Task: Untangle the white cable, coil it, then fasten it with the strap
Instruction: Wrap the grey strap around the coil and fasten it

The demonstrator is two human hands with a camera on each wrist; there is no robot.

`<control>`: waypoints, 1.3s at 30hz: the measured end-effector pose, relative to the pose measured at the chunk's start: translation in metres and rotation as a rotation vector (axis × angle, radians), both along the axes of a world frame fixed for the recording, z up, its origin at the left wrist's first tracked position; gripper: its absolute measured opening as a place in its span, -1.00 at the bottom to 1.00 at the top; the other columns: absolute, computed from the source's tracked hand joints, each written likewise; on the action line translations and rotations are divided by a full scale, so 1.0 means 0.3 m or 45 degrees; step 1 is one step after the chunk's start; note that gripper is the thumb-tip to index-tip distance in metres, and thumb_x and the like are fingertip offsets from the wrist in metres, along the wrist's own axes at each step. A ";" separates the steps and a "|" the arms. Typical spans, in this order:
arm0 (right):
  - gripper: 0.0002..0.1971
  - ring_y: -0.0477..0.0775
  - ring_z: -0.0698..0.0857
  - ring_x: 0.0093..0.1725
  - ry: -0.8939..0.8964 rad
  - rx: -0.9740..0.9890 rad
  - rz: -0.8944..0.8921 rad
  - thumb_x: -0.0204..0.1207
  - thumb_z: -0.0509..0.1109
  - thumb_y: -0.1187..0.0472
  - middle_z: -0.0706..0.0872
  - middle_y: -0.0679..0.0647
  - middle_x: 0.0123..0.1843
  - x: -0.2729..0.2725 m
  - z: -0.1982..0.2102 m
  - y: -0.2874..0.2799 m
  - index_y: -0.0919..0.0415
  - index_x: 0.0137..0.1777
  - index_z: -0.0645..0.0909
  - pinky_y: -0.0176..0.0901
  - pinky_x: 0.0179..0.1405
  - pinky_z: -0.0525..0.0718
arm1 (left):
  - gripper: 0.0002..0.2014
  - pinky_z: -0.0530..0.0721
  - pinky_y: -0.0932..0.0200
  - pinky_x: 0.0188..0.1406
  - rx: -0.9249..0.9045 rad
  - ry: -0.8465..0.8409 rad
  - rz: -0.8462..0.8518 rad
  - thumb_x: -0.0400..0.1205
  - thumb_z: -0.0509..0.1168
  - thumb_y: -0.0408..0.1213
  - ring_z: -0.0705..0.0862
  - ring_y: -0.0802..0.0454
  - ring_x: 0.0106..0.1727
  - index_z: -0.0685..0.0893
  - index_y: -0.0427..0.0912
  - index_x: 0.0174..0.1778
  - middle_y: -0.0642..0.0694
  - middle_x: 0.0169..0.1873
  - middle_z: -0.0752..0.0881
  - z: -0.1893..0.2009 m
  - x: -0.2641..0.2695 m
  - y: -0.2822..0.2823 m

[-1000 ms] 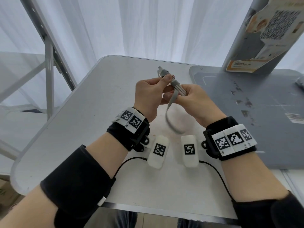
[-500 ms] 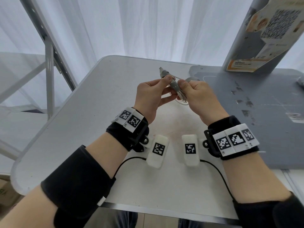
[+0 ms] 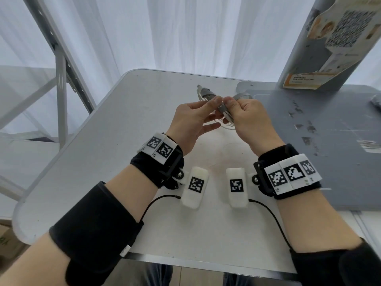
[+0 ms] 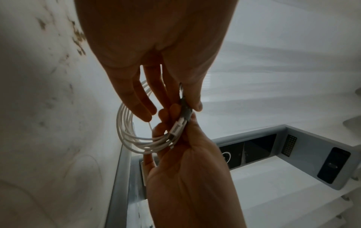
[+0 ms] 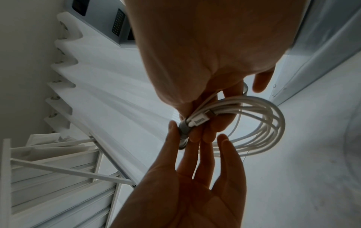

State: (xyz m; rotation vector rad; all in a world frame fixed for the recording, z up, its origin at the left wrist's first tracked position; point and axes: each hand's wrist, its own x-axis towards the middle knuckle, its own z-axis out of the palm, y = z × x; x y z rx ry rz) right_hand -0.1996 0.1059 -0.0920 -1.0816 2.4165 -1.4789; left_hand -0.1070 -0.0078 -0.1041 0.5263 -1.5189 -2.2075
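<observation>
While the right hand point(image 5: 205, 64) grips the coiled white cable point(image 5: 259, 123), the left hand point(image 3: 191, 120) seemingly pinches its grey strap point(image 5: 184, 127).

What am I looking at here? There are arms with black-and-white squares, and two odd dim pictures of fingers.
No robot: a person works with bare hands. The wide picture comes from a head camera; the dim ones from cameras strapped to each wrist, whose patterned markers you noticed. The left hand and right hand together pinch a coiled white cable, with a grey strap wrapped round it. Below them is a white table, and a grey mat lies to the right.
</observation>
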 end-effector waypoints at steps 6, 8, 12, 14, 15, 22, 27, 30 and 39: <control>-0.51 0.34 0.79 -0.08 -0.028 -0.032 0.013 0.81 0.21 -0.04 0.86 0.26 -0.14 0.008 0.007 0.003 0.28 -0.09 0.83 0.28 0.03 0.73 | -0.74 0.80 -0.17 0.14 -0.155 0.066 0.062 0.71 0.38 -0.26 0.78 -0.05 -0.03 0.79 -0.40 0.16 -0.25 -0.08 0.82 0.002 -0.002 0.007; -0.54 0.27 0.81 -0.06 -0.048 -0.068 -0.008 0.81 0.21 -0.04 0.88 0.19 -0.13 0.013 0.009 0.003 0.18 -0.10 0.84 0.24 0.08 0.74 | -0.73 0.79 -0.22 0.16 -0.184 0.061 0.078 0.72 0.36 -0.25 0.81 -0.07 0.05 0.79 -0.39 0.16 -0.27 -0.03 0.84 0.007 -0.004 0.006; -0.56 0.28 0.78 -0.11 -0.088 -0.127 -0.032 0.80 0.24 -0.04 0.85 0.29 -0.13 0.020 0.009 -0.003 0.18 -0.10 0.83 0.17 -0.02 0.74 | -0.75 0.79 -0.23 0.16 -0.188 0.047 0.095 0.72 0.36 -0.23 0.82 -0.07 0.12 0.80 -0.34 0.15 -0.25 0.01 0.85 0.007 -0.003 -0.002; -0.56 0.20 0.68 -0.27 -0.086 -0.159 -0.044 0.77 0.30 -0.06 0.82 0.35 -0.17 0.027 0.008 -0.004 0.21 -0.15 0.84 0.03 -0.24 0.63 | -0.76 0.79 -0.22 0.16 -0.158 0.057 0.108 0.71 0.37 -0.24 0.83 -0.08 0.14 0.79 -0.34 0.14 -0.25 0.03 0.85 0.005 -0.002 -0.006; -0.60 0.10 0.64 -0.32 -0.095 -0.199 -0.052 0.73 0.36 -0.06 0.82 0.30 -0.22 0.029 0.006 -0.005 0.11 -0.23 0.84 -0.03 -0.29 0.57 | -0.76 0.79 -0.20 0.16 -0.134 0.063 0.114 0.71 0.38 -0.25 0.83 -0.09 0.14 0.79 -0.36 0.14 -0.25 0.04 0.85 0.004 -0.002 -0.008; -0.83 0.07 0.85 -0.11 -0.240 -0.412 -0.067 0.49 0.65 0.03 0.86 -0.06 -0.28 -0.001 -0.001 0.008 -0.11 -0.34 0.86 0.24 0.09 0.82 | -0.77 0.77 0.05 0.22 0.005 0.126 0.145 0.71 0.36 -0.38 0.83 -0.22 0.10 0.74 -0.52 0.13 -0.40 0.05 0.82 -0.007 -0.016 -0.008; -0.91 -0.22 0.81 -0.17 -0.301 -0.438 -0.022 0.47 0.66 0.15 0.87 -0.16 -0.24 0.010 0.007 0.007 -0.05 -0.23 0.85 -0.32 -0.08 0.72 | -0.79 0.79 0.04 0.16 0.046 0.126 0.180 0.71 0.35 -0.39 0.84 -0.22 0.04 0.74 -0.52 0.08 -0.42 0.01 0.82 -0.007 -0.016 -0.017; -0.89 -0.14 0.85 -0.04 -0.321 -0.464 0.026 0.46 0.66 0.23 0.90 -0.09 -0.09 0.011 0.008 0.005 -0.01 -0.20 0.86 -0.35 0.01 0.70 | -0.82 0.81 0.06 0.09 0.082 0.147 0.192 0.71 0.36 -0.37 0.86 -0.19 -0.02 0.75 -0.47 0.02 -0.36 -0.05 0.84 -0.001 -0.011 -0.018; -0.86 -0.06 0.82 -0.21 -0.279 -0.367 -0.134 0.53 0.62 0.09 0.87 -0.07 -0.29 0.000 0.016 0.016 -0.05 -0.27 0.84 -0.18 -0.16 0.73 | -0.85 0.77 0.22 -0.10 -0.032 0.129 0.168 0.72 0.35 -0.31 0.85 0.00 -0.08 0.77 -0.31 -0.04 -0.16 -0.15 0.85 0.009 -0.013 -0.003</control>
